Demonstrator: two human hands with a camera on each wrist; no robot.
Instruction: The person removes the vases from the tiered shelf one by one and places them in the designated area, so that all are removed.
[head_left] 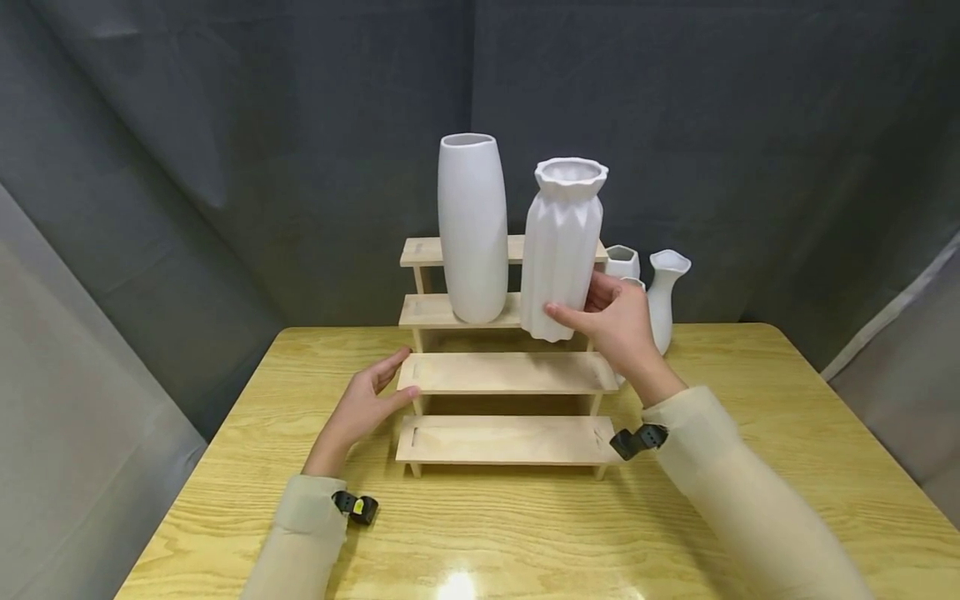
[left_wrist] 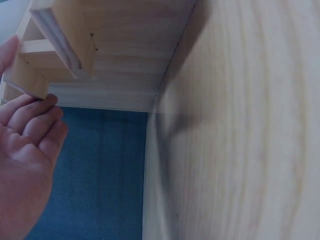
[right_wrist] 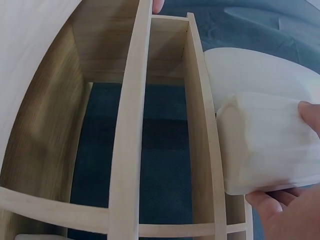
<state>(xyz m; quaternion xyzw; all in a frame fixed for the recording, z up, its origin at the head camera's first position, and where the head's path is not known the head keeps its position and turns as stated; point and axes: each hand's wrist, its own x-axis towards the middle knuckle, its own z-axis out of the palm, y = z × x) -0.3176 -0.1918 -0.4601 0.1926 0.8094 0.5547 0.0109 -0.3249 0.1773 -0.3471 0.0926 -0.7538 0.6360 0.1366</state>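
My right hand [head_left: 618,321] grips the lower part of a white fluted vase [head_left: 562,250] with a scalloped rim. The vase is nearly upright, its base [right_wrist: 232,145] right at the second tier from the top of a stepped wooden shelf stand [head_left: 506,371]. On that same tier, to the left, stands a tall smooth white vase [head_left: 472,229]. My left hand [head_left: 365,406] holds the left end of the tier below, thumb at its front edge and fingers behind. In the left wrist view the fingertips [left_wrist: 50,100] touch the board's end.
Behind the stand's right side are smaller white vases: one with a flared neck [head_left: 662,300] and one with an angular opening [head_left: 622,262]. The stand rests on a wood-grain table [head_left: 480,533]. Dark grey cloth [head_left: 300,167] hangs behind it.
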